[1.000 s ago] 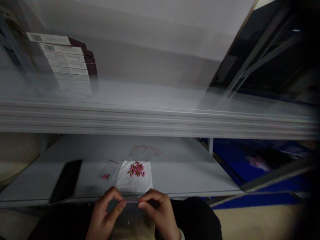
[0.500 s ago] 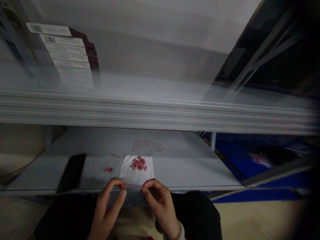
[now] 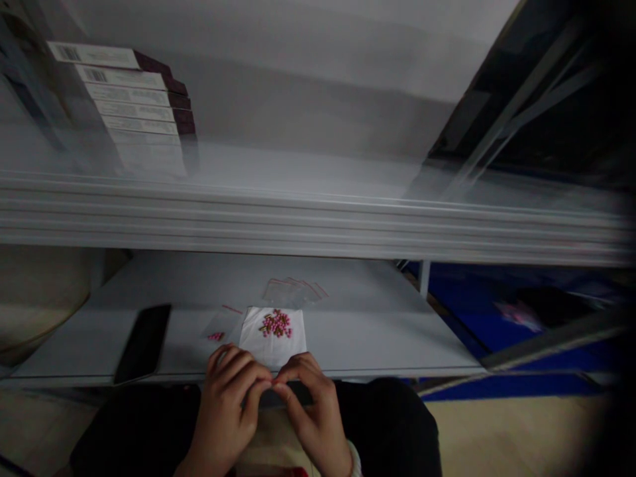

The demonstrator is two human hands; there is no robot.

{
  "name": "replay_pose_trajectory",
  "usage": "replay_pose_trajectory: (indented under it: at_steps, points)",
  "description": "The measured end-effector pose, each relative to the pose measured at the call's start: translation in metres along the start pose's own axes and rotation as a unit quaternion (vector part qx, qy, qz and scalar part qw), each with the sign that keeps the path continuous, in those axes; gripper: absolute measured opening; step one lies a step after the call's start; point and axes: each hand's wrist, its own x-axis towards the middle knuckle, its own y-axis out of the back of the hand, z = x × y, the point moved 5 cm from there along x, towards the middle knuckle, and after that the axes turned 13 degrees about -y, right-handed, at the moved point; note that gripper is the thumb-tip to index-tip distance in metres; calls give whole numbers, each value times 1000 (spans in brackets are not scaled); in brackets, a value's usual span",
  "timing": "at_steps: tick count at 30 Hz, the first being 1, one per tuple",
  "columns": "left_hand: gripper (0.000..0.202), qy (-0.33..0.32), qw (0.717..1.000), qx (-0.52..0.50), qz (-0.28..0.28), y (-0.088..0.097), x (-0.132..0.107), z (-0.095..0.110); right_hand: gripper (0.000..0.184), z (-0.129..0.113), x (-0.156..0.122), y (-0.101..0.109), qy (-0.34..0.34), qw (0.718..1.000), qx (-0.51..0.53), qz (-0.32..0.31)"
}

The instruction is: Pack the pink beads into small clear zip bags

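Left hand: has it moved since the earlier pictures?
Yes. Judged against the white paper sheet, the left hand has moved rightward, and its fingers now reach the right hand just below the sheet's lower edge.

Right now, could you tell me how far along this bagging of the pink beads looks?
One small clear bag already holds a few pink beads. In hand: the left hand and right hand meet at the near edge of the white paper, holding something too thin to make out. Left: most beads on the paper, plus a pile of clear bags.
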Motion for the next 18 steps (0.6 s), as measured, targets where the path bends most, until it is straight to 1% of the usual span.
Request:
replay_pose_trajectory:
  at_steps: [2, 4, 6, 9, 10, 13, 16, 18]
  points:
    - [22, 4, 999, 26, 28, 0, -4, -1, 11, -2, -2, -2, 4, 1000, -3, -5]
    - [23, 2, 999, 27, 42, 1, -6, -4, 11, -4, -2, -3, 7, 1000, -8, -7]
    - [19, -3, 999, 6, 35, 2, -8, -8, 11, -5, -1, -1, 9, 1000, -15, -6]
    - [9, 9, 1000, -18, 21, 6, -9, -16, 11, -4, 0, 2, 10, 1000, -28, 3]
    - [9, 14, 1000, -16, 16, 7, -10, -18, 11, -3, 1, 3, 10, 999, -32, 3]
    - [18, 13, 1000, 9, 2, 11, -10, -19, 11, -1, -1, 3, 10, 999, -35, -5]
    - [20, 13, 1000, 15, 19, 13, -10, -18, 11, -3, -2, 3, 12, 1000, -27, -5]
    - [16, 11, 999, -8, 31, 13, -11, -19, 11, -5, -3, 4, 16, 1000, -27, -2]
